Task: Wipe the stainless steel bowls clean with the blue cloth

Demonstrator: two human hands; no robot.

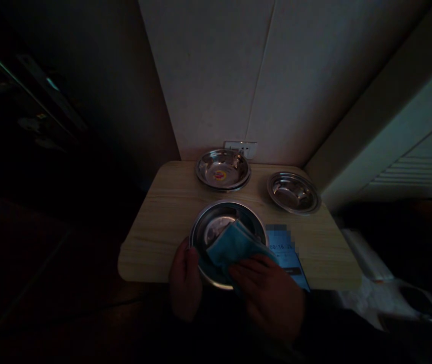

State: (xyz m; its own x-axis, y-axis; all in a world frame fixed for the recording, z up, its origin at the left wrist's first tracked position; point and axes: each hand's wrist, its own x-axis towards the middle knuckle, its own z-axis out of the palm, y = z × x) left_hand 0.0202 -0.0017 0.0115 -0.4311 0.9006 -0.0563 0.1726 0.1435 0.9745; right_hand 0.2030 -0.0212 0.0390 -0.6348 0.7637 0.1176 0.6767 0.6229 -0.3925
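A pale wall (216, 76) closes off the far side of the scene. Against it stands a light wooden table (151, 237), dimly lit.

At the near edge of the table is the metal bowl (212, 230) being worked on, tipped toward the person; whether its base rests on the tabletop cannot be told. Two groups of metal dishes stand apart from it: the far stack (234, 172), by the wall, and the right stack (294, 194).

The right hand (269, 290) grips a blue-green cloth (233, 245), its fingers laid over the fabric inside the bowl. The left hand (186, 278) is closed on the bowl's left rim, thumb on top; its fingers are hidden.

The step in hand is judged to be wiping the bowl's inside. A further stroke would call for a steady left grip and light pressure through the cloth along the wall.

A lit phone (288, 263) lies just right of the bowl. A wall socket (253, 148) shows behind the far stack, whose top dish bears a small sticker (219, 175).
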